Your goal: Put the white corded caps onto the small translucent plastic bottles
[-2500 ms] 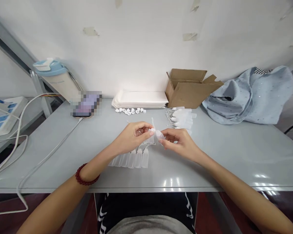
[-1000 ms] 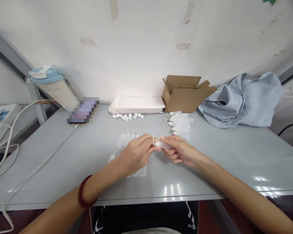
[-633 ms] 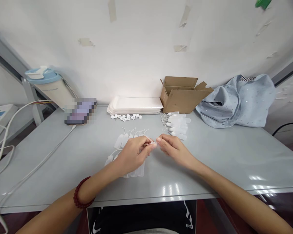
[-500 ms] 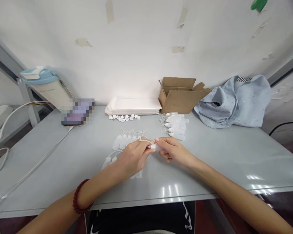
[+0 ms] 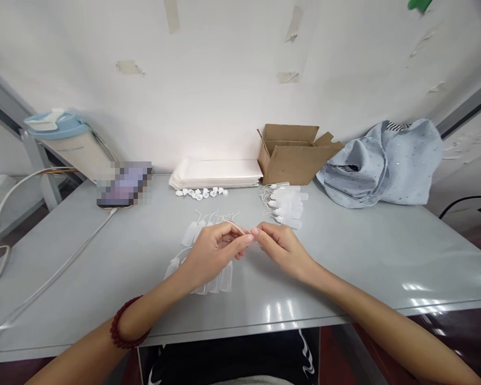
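Observation:
My left hand (image 5: 214,250) and my right hand (image 5: 285,247) meet over the table, thumb and fingers of each pinched together. Between the fingertips they grip a small translucent plastic bottle, mostly covered by the fingers. A thin pale strap (image 5: 237,227) runs from it along the left fingers. Around my left hand lie several similar bottles with strap tails: a back row (image 5: 189,233) and a front row (image 5: 225,276), partly behind the hand and forearm. Beyond my right hand is a pile of like bottles (image 5: 289,206). Small white caps (image 5: 199,195) lie farther back.
At the wall stand a stack of white envelopes (image 5: 220,174), an open cardboard box (image 5: 292,166) and a light blue cloth bag (image 5: 409,166). To the left are a phone (image 5: 124,184) on a charging cable (image 5: 76,243) and a blue-lidded tumbler (image 5: 74,149).
My left thumb has moved across the front, and its fingers have turned. The bottle, plainly visible before, is now mostly hidden. The whole view has shifted slightly.

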`<state>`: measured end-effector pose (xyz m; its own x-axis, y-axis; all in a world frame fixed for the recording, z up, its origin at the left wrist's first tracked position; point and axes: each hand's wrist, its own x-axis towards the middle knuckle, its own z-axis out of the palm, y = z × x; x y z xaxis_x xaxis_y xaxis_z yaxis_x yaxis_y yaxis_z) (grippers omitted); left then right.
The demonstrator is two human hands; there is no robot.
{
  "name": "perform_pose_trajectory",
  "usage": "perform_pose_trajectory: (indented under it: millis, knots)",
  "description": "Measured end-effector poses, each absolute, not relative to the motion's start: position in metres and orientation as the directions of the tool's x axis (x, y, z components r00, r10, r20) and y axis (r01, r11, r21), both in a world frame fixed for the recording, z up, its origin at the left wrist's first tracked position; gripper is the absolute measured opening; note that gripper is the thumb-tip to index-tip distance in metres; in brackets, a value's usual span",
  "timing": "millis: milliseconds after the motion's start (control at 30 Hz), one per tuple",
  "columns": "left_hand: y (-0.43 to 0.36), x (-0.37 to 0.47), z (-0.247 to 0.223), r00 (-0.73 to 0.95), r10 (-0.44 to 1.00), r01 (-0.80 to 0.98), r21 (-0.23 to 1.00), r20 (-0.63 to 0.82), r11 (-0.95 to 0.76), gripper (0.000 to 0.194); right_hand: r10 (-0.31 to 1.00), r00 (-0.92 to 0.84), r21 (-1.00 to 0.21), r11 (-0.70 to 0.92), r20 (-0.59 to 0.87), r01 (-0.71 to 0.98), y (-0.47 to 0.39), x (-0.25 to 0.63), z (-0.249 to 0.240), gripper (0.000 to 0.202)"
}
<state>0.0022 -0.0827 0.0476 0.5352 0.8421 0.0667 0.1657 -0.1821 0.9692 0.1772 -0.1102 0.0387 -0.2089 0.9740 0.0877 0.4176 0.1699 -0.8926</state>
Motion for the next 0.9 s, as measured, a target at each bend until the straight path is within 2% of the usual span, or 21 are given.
perform_pose_trajectory:
  millis: [67, 133, 200, 300, 367, 400, 467, 533, 633, 700, 800, 867, 900]
  knots:
    - [-0.081, 0.002, 0.047, 0.574, 0.819, 0.235, 0.953, 0.024, -0.193, 0.028, 0.976, -0.197, -0.887, 0.169, 0.091, 0.431, -0.11, 0.177, 0.039, 0.046]
    - [-0.082, 0.002, 0.045, 0.616, 0.786, 0.299, 0.907, 0.052, -0.295, 0.032, 0.977, -0.195, -0.887, 0.161, 0.083, 0.433, -0.109, 0.177, 0.039, 0.048]
    - [-0.083, 0.002, 0.039, 0.629, 0.748, 0.32, 0.807, 0.212, -0.497, 0.033, 0.977, -0.208, -0.904, 0.13, 0.047, 0.407, -0.109, 0.177, 0.041, 0.049]
    - [-0.085, 0.001, 0.025, 0.626, 0.588, 0.304, 0.534, 0.513, -0.789, 0.025, 0.964, -0.253, -0.951, -0.002, -0.084, 0.308, -0.109, 0.178, 0.044, 0.05]
    - [-0.085, 0.0, 0.018, 0.64, 0.496, 0.299, 0.405, 0.587, -0.864, 0.02, 0.938, -0.288, -0.962, -0.12, -0.191, 0.245, -0.109, 0.179, 0.046, 0.05]
    - [-0.085, 0.0, 0.016, 0.646, 0.482, 0.301, 0.383, 0.591, -0.873, 0.019, 0.924, -0.305, -0.96, -0.167, -0.232, 0.225, -0.108, 0.18, 0.047, 0.049]
    - [-0.084, 0.0, 0.017, 0.64, 0.505, 0.3, 0.417, 0.579, -0.858, 0.017, 0.911, -0.328, -0.959, -0.189, -0.251, 0.211, -0.107, 0.181, 0.047, 0.049]
    - [-0.083, 0.0, 0.023, 0.61, 0.597, 0.314, 0.533, 0.52, -0.785, 0.017, 0.938, -0.304, -0.963, -0.086, -0.164, 0.255, -0.106, 0.182, 0.046, 0.049]
    - [-0.081, 0.001, 0.037, 0.571, 0.771, 0.348, 0.766, 0.284, -0.54, 0.026, 0.97, -0.234, -0.895, 0.166, 0.072, 0.415, -0.106, 0.183, 0.045, 0.044]
    - [-0.08, 0.001, 0.044, 0.588, 0.801, 0.333, 0.869, 0.112, -0.367, 0.036, 0.955, -0.236, -0.834, 0.274, 0.178, 0.479, -0.106, 0.183, 0.043, 0.038]
    - [-0.081, 0.001, 0.046, 0.635, 0.773, 0.3, 0.921, 0.002, -0.249, 0.041, 0.942, -0.245, -0.807, 0.323, 0.228, 0.495, -0.107, 0.181, 0.04, 0.035]
    - [-0.083, 0.0, 0.041, 0.635, 0.771, 0.329, 0.887, 0.045, -0.323, 0.04, 0.956, -0.212, -0.818, 0.284, 0.203, 0.499, -0.108, 0.18, 0.038, 0.04]
    - [-0.084, 0.001, 0.038, 0.631, 0.768, 0.352, 0.841, 0.11, -0.411, 0.04, 0.965, -0.194, -0.836, 0.249, 0.174, 0.489, -0.108, 0.179, 0.037, 0.043]
